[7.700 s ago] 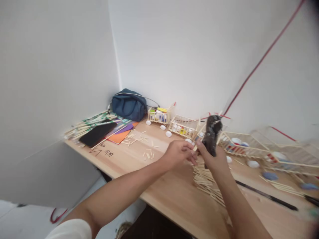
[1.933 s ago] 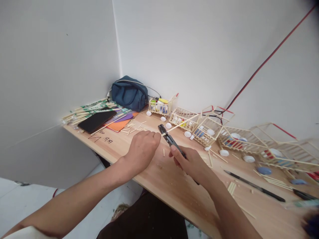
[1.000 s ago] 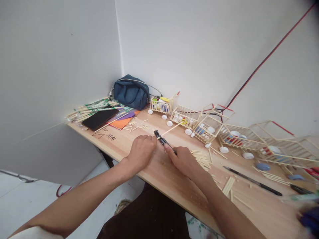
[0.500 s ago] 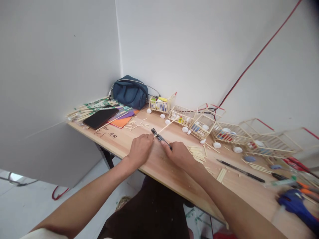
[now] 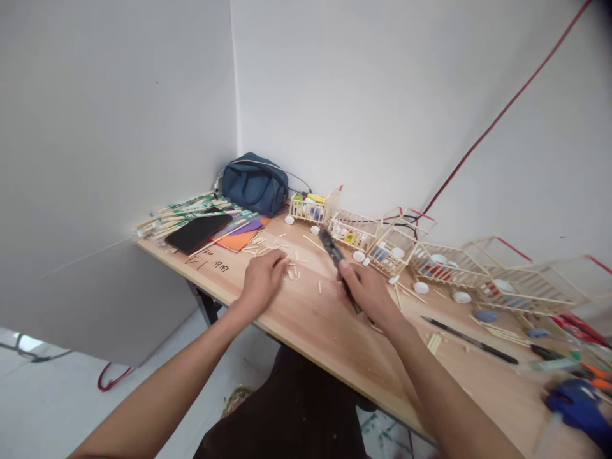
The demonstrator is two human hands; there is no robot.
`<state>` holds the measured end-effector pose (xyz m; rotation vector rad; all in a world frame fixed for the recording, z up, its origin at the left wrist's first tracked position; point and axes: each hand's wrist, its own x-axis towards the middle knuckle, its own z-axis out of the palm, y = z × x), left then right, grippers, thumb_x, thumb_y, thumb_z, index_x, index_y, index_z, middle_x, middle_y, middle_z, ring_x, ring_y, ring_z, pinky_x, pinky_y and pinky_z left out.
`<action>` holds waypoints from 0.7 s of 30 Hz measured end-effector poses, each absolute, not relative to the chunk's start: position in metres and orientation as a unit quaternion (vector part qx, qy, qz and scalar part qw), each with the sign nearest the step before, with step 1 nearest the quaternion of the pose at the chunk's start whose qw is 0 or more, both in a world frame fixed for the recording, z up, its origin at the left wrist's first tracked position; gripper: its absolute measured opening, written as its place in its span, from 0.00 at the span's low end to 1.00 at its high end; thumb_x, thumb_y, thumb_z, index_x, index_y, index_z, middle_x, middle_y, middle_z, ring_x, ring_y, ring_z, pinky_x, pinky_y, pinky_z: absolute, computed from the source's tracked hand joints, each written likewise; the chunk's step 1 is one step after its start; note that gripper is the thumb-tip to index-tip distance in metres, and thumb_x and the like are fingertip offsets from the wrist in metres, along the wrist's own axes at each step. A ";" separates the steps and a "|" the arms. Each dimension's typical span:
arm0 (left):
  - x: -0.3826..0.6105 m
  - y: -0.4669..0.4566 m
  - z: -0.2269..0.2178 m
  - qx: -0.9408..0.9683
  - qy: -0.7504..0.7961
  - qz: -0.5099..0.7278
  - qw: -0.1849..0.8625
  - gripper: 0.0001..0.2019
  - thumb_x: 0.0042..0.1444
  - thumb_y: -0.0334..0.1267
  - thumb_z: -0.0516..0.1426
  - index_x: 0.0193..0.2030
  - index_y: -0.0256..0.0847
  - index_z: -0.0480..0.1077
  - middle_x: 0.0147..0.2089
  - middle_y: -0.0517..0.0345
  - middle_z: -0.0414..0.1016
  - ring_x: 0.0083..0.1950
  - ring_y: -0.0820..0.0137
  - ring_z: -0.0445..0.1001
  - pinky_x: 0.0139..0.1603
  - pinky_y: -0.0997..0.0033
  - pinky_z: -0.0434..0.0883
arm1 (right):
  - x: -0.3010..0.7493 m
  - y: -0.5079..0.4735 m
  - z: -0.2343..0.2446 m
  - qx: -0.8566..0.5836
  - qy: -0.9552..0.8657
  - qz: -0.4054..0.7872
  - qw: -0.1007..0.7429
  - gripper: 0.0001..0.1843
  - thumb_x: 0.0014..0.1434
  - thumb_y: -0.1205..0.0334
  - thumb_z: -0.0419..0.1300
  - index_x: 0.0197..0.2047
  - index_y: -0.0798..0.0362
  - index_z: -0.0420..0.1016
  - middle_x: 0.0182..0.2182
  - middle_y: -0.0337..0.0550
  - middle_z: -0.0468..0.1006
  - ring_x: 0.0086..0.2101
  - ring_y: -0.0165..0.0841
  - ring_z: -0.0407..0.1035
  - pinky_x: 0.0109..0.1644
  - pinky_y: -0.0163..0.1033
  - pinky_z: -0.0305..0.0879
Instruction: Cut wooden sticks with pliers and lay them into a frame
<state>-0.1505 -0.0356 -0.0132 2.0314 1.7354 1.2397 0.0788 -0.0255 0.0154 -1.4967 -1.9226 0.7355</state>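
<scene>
My right hand [image 5: 366,290] is closed around a dark clipper-like cutting tool [image 5: 331,247], its head pointing away from me over the table. My left hand [image 5: 262,279] rests low at the table with fingers curled together; whether anything is pinched in them is hidden. Just past its fingertips lie several short pieces of wooden stick [image 5: 294,271]. One longer wooden stick [image 5: 313,243] lies flat beyond, left of the tool's head. A single short piece [image 5: 320,287] sits between my hands.
Small stick-built carts [image 5: 354,229] with white wheels line the wall. A blue bag [image 5: 255,185], a black phone [image 5: 198,233], coloured paper [image 5: 238,240] and packaged sticks [image 5: 191,213] are at left. On the right are a black pen [image 5: 468,339] and a blue glue gun [image 5: 581,405].
My hands have moved apart, the right one drawing the tool rightward and the left shifting slightly left. The long stick, earlier at the tool's jaws, now lies on the table; short pieces show by my left hand.
</scene>
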 end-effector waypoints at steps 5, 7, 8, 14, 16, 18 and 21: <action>-0.146 0.005 0.011 0.711 0.487 0.481 0.162 0.09 0.58 0.38 0.57 0.29 0.37 0.73 0.29 0.59 0.75 0.32 0.71 0.70 0.33 0.74 0.61 | 0.102 -0.015 0.009 -0.513 -0.584 0.393 0.491 0.35 0.57 0.28 0.45 0.36 0.55 0.71 0.19 0.40 0.72 0.18 0.31 0.66 0.19 0.36 0.61; -0.134 0.022 0.017 0.736 0.472 0.452 0.178 0.08 0.56 0.37 0.58 0.29 0.36 0.75 0.26 0.59 0.75 0.29 0.71 0.69 0.31 0.74 0.61 | 0.110 -0.014 0.008 -0.507 -0.548 0.399 0.532 0.36 0.55 0.28 0.48 0.36 0.56 0.72 0.19 0.39 0.71 0.17 0.31 0.66 0.18 0.35 0.61; -0.127 0.029 0.018 0.750 0.464 0.441 0.171 0.07 0.55 0.36 0.59 0.28 0.36 0.75 0.27 0.58 0.75 0.30 0.71 0.69 0.32 0.74 0.60 | 0.114 -0.014 0.009 -0.506 -0.535 0.394 0.549 0.36 0.55 0.28 0.49 0.35 0.56 0.72 0.19 0.39 0.70 0.18 0.30 0.66 0.18 0.35 0.61; -0.060 0.036 0.013 0.859 0.343 0.337 0.176 0.07 0.55 0.34 0.59 0.28 0.35 0.76 0.30 0.54 0.78 0.33 0.69 0.72 0.36 0.73 0.62 | 0.140 -0.014 0.029 -0.453 -0.474 0.353 0.667 0.37 0.52 0.26 0.50 0.32 0.56 0.74 0.18 0.40 0.70 0.21 0.32 0.70 0.20 0.35 0.64; -0.035 0.030 0.011 0.878 0.327 0.301 0.175 0.09 0.56 0.32 0.57 0.26 0.35 0.75 0.28 0.53 0.77 0.32 0.69 0.72 0.35 0.73 0.61 | 0.150 -0.013 0.033 -0.430 -0.455 0.337 0.703 0.36 0.53 0.27 0.49 0.32 0.55 0.74 0.18 0.40 0.70 0.22 0.33 0.70 0.21 0.36 0.65; -0.014 0.025 0.010 0.892 0.330 0.263 0.161 0.11 0.56 0.31 0.55 0.24 0.35 0.74 0.27 0.53 0.76 0.30 0.69 0.71 0.34 0.72 0.60 | 0.159 -0.013 0.036 -0.420 -0.431 0.320 0.731 0.35 0.54 0.28 0.49 0.31 0.54 0.75 0.18 0.40 0.70 0.22 0.33 0.71 0.21 0.36 0.65; 0.008 0.019 0.011 0.907 0.352 0.196 0.126 0.13 0.56 0.31 0.53 0.23 0.35 0.73 0.27 0.50 0.75 0.32 0.67 0.70 0.35 0.71 0.60 | 0.167 -0.012 0.037 -0.421 -0.402 0.307 0.753 0.34 0.56 0.30 0.47 0.30 0.53 0.75 0.17 0.40 0.70 0.21 0.32 0.71 0.21 0.36 0.65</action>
